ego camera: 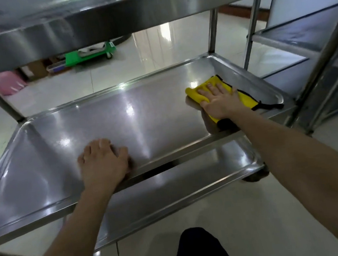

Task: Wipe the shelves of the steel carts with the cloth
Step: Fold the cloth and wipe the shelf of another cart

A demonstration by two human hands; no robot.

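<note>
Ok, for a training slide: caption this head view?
Right hand presses a yellow cloth on the steel cart's middle shelf while the left hand rests near its front edge.

Looks like a utility or storage room, not a home. You're on a glossy pale tiled floor [154,48], facing a three-shelf steel cart [96,26]. A second steel cart [292,34] stands just beside its right edge. Beyond its far edge sit a green wheeled dolly [90,53] and cardboard boxes [36,69].

Top shelf [121,21] cut off above; blurred dark caster [255,176], perhaps.
</note>
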